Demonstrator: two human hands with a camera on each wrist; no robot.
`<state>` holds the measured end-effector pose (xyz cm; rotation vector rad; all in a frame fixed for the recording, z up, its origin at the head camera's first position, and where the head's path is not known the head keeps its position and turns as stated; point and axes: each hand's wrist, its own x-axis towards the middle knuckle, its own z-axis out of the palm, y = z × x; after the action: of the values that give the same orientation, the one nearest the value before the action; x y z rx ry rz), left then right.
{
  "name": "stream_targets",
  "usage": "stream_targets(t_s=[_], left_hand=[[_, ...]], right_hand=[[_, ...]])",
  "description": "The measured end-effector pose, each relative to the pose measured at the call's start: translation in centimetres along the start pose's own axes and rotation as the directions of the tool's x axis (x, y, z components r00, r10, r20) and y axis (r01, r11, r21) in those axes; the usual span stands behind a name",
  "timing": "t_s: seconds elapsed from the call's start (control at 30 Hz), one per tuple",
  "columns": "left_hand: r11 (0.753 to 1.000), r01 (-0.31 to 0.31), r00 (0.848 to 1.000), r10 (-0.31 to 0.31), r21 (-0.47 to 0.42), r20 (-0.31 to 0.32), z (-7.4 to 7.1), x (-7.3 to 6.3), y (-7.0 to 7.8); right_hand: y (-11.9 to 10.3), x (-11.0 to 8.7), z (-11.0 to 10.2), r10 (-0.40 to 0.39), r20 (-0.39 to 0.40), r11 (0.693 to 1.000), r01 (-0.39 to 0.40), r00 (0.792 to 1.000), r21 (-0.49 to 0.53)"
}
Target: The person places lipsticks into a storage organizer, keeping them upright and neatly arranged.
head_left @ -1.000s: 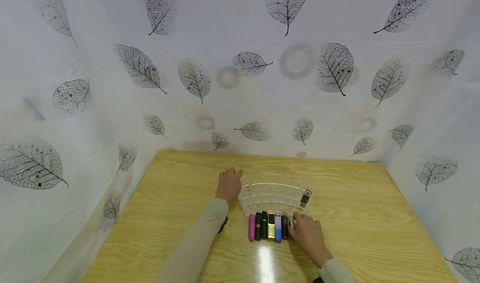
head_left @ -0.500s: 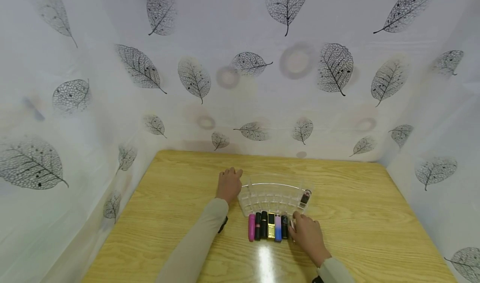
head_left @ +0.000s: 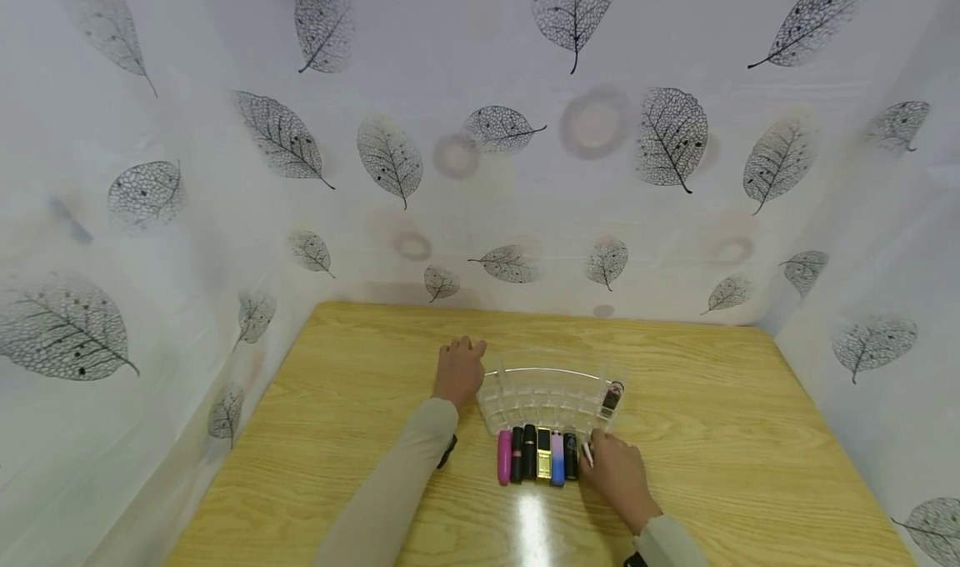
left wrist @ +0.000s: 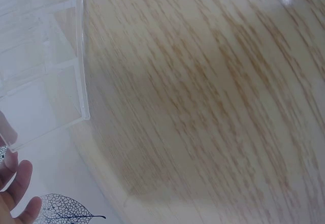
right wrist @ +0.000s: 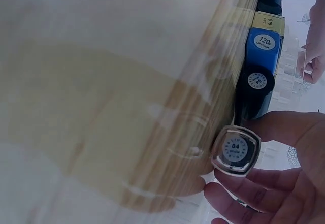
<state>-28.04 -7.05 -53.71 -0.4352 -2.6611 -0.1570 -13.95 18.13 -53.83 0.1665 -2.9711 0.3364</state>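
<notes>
My left hand [head_left: 460,373] holds the left back corner of a clear plastic lipstick organizer [head_left: 551,373]; in the left wrist view its fingers [left wrist: 20,181] curl at the clear corner. Thumb and fingers of my right hand [head_left: 618,477] pinch a lipstick [right wrist: 236,151] with a clear squared case and a round "04" label on its end. It is at the right end of a row of lipsticks in front of the organizer: pink [head_left: 504,457], two black [head_left: 529,452], gold and black [head_left: 543,464], purple-blue [head_left: 557,460] and black [head_left: 571,457]. One dark lipstick [head_left: 612,396] stands in the organizer's right end.
A wood-grain table [head_left: 720,434] bears everything. Behind it and along both sides hangs a pale curtain [head_left: 517,192] printed with leaves. Light glares off the tabletop below the row.
My right fingers have shifted slightly at the lipstick, and more of its pale side shows between them in the head view. The left hand, organizer and other lipsticks stay put.
</notes>
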Motion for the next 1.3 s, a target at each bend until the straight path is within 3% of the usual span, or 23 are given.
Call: stream_targets(t_s=[0.17,0.53,1.13,1.3], left_hand=[[1.000,0.009,1.000,-0.009,-0.008,0.023,-0.14,0.00,0.08],[1.000,-0.001,1.000,0.001,0.003,-0.005,-0.17,0.04,0.06],[1.000,0.014,1.000,-0.014,-0.007,0.017,-0.24,0.08,0.13],[1.000,0.016,0.999,-0.016,-0.018,0.030,-0.26,0.07,0.12]], right_hand=[[0.00,-0.03,0.13,-0.008,-0.011,1.000,0.008,1.000,-0.002],[-0.02,0.03,0.09,0.003,0.010,1.000,-0.004,1.000,0.021],[0.38,0.12,-0.12,0.060,0.031,0.996,-0.062,0.998,0.070],[0.36,0.32,-0.19,0.076,0.005,0.993,-0.077,0.997,0.093]])
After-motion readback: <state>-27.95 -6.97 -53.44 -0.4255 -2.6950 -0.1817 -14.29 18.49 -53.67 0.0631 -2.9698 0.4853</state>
